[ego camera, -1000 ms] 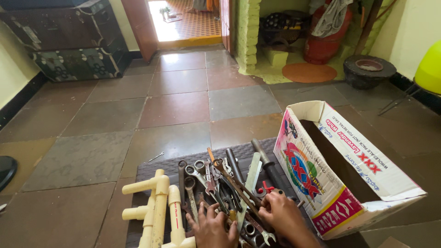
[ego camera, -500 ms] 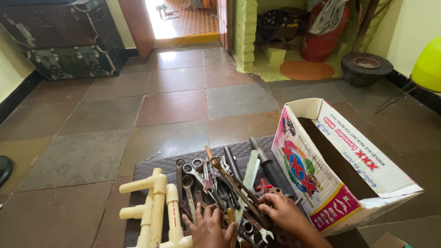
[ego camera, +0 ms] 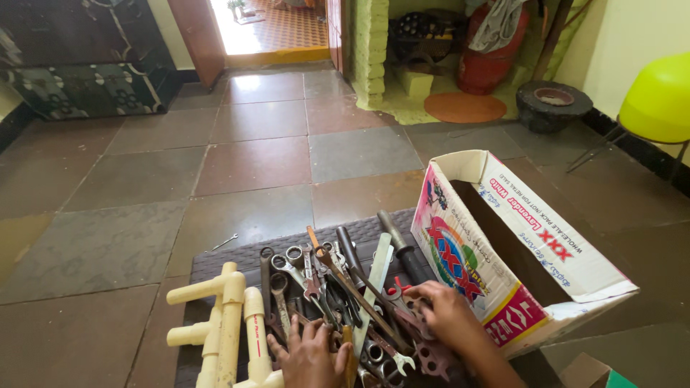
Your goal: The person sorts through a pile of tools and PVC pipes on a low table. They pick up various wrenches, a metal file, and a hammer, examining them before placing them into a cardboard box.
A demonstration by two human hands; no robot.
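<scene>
Cream pipe fittings (ego camera: 230, 323) near left, grey steel spanners (ego camera: 316, 287), dark woven mat (ego camera: 237, 259), white-pink carton (ego camera: 503, 251) right, lime chair (ego camera: 658, 97) far right.

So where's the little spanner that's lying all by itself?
In the head view, the lone spanner lies on the floor tiles, left of centre, just beyond the mat with the tool pile.
</scene>
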